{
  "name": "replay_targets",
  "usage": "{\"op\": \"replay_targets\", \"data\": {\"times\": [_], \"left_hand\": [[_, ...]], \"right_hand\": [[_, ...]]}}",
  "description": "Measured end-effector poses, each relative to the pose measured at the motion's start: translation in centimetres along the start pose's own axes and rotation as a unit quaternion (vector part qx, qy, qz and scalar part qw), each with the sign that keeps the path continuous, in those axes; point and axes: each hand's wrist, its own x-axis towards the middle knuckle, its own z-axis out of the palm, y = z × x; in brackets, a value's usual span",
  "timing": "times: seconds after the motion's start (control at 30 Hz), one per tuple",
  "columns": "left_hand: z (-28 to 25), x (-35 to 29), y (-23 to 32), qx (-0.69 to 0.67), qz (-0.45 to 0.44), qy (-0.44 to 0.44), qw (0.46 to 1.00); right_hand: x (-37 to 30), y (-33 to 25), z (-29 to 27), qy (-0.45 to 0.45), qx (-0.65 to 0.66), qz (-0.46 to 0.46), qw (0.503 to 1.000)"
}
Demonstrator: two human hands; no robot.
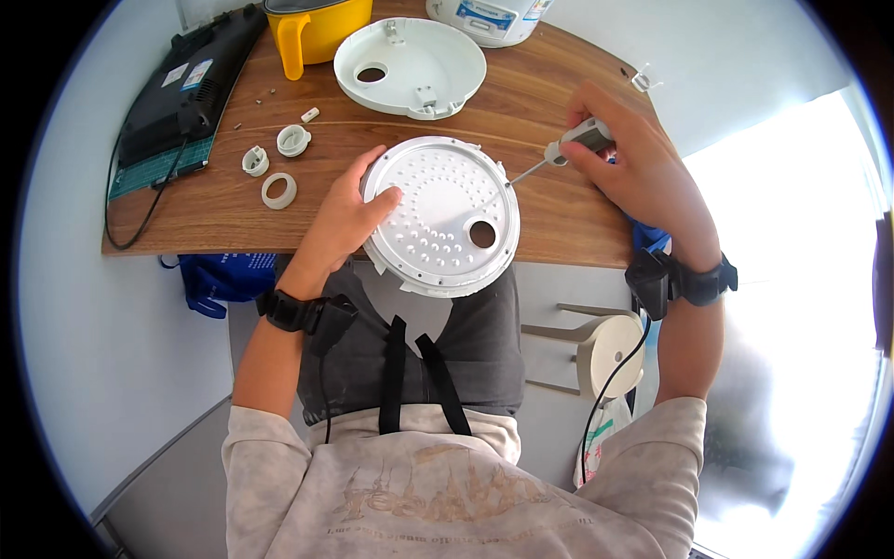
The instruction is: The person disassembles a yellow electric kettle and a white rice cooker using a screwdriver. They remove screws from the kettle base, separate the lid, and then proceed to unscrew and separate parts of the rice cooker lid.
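A round silver metal lid plate (pixel 438 191) with rows of small bumps, a hole near its lower right and screws round its rim is tilted at the table's front edge. My left hand (pixel 358 207) grips it by its left side, thumb on the face and fingers behind. In my right hand (pixel 624 140) is a screwdriver (pixel 563 149) with a grey and white handle. Its thin shaft points down to the left, and the tip meets the plate's right rim. Whether the tip sits in a screw, I cannot tell.
On the wooden table (pixel 251 214) lie a white plastic cover (pixel 410 88), a white ring (pixel 278 191), two white caps (pixel 293 141) and small screws. Behind stand a yellow pot (pixel 326 37) and a white appliance (pixel 489 19). A black device (pixel 186 102) sits left; a stool (pixel 610 356) stands below right.
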Motion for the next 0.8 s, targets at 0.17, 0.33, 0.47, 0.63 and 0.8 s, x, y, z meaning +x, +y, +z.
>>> {"op": "replay_targets", "data": {"times": [0.17, 0.33, 0.47, 0.63, 0.8], "left_hand": [[-0.1, 0.1, 0.0, 0.015, -0.006, 0.004, 1.0], [0.0, 0.0, 0.1, -0.002, -0.014, -0.001, 1.0], [0.0, 0.0, 0.4, 0.008, -0.018, -0.001, 1.0], [0.0, -0.1, 0.3, 0.004, -0.012, 0.0, 1.0], [0.2, -0.1, 0.5, -0.003, -0.018, -0.003, 1.0]], "right_hand": [[0.5, 0.3, 0.4, 0.015, 0.005, 0.037, 0.999], [0.9, -0.7, 0.5, 0.019, -0.144, 0.122, 0.982], [0.7, 0.0, 0.7, 0.043, -0.064, 0.097, 0.992], [0.8, 1.2, 0.2, 0.044, -0.04, 0.113, 0.992], [0.4, 1.7, -0.4, 0.019, -0.044, 0.106, 0.993]]}}
